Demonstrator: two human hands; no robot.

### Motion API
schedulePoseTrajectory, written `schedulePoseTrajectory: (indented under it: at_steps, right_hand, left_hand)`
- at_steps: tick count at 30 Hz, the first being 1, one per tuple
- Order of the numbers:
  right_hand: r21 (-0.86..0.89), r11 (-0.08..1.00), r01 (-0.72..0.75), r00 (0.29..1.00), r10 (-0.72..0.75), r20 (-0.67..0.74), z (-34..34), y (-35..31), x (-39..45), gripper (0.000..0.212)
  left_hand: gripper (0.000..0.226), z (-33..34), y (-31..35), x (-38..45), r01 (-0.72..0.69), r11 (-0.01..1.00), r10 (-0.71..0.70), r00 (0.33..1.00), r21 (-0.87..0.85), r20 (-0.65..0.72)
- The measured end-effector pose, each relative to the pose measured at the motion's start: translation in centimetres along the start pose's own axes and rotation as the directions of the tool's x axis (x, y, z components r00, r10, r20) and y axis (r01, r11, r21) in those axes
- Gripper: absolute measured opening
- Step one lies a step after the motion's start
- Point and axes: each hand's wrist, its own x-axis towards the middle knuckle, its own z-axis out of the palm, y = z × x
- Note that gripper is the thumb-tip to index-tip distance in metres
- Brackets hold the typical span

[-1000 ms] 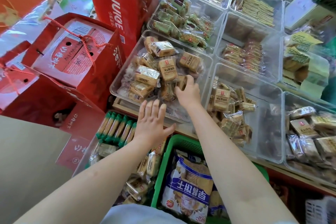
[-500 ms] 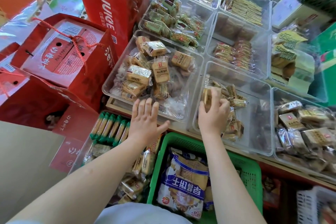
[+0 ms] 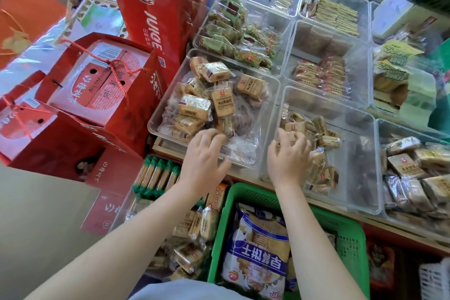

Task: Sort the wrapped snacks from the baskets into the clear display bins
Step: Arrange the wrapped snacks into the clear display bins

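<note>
The right hand (image 3: 288, 153) had its grip curled over small tan packets (image 3: 314, 134) in the near middle bin (image 3: 353, 202); whether it pinched one was unclear. The left hand (image 3: 204, 156), fingers released, touched the left bin (image 3: 155, 126). The green basket (image 3: 350, 238) and the near-left basket's snacks (image 3: 194, 226) remained unsorted.

"JUICE" on red gift bag (image 3: 151, 14), Chinese characters on snack wrappers (image 3: 222, 105)
</note>
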Motion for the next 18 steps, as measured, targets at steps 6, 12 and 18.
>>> schedulePoseTrajectory:
  at_steps: [6, 12, 18]
  right_hand:
    - [-0.053, 0.994, 0.091, 0.996, -0.09, 0.017, 1.6, 0.0, -1.6, 0.049]
    - [-0.098, 0.991, 0.096, 0.995, -0.092, 0.037, 1.6, -0.1, -1.5, 0.046]
    - [-0.103, 0.988, 0.113, 0.992, -0.106, 0.066, 1.6, 0.2, -1.5, 0.049]
  left_hand:
    - [0.048, -1.9, 0.6, 9.0, 0.018, 0.989, -0.01, 0.998, 0.149, -0.056]
    - [0.08, 0.2, -1.5, 13.3, 0.036, 0.931, -0.13, 0.963, 0.364, 0.237]
    - [0.08, -0.1, -0.7, 11.7, -0.062, 0.957, 0.04, 0.996, 0.284, 0.083]
